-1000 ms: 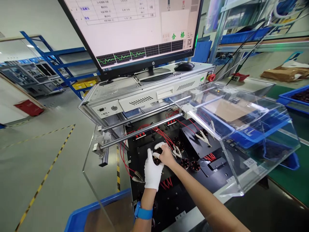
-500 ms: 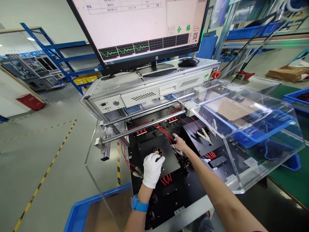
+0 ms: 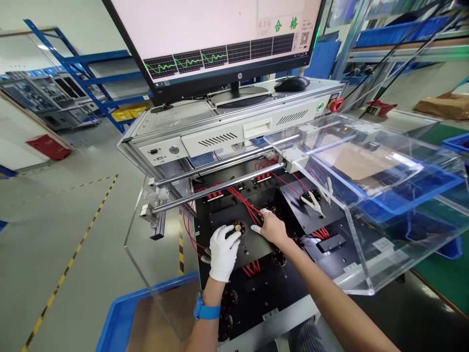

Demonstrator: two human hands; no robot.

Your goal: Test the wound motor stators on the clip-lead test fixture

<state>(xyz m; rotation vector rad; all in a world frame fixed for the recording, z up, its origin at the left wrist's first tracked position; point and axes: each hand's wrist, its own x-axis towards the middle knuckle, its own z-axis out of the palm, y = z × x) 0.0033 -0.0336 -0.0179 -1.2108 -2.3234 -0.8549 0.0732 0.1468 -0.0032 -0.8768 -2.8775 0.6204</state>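
My left hand (image 3: 223, 252), in a white glove, has its thumb and fingertips around a small round coil with a black and copper ring, a motor stator (image 3: 240, 228), on a black raised plate (image 3: 220, 215). My right hand (image 3: 273, 228) is bare except for white fingertip covers. It is just right of the stator, its thumb pointing toward it. Several red clip leads (image 3: 246, 201) run into its grasp between thumb and forefinger; their clips are hidden by the hand. More stators (image 3: 279, 257) lie on the black bench panel beside the plate.
A monitor (image 3: 234, 39) with green curves stands on the tester housing (image 3: 220, 132). A clear hinged cover (image 3: 403, 195) is at the right, over a second plate with clips (image 3: 313, 205). Metal rails (image 3: 220, 188) cross above the panel. A blue bin (image 3: 113, 313) is at lower left.
My right hand has turned and shifted toward the stator, with its thumb now out to the left. The clips seen beneath it are now hidden. My left fingers have shifted around the stator.
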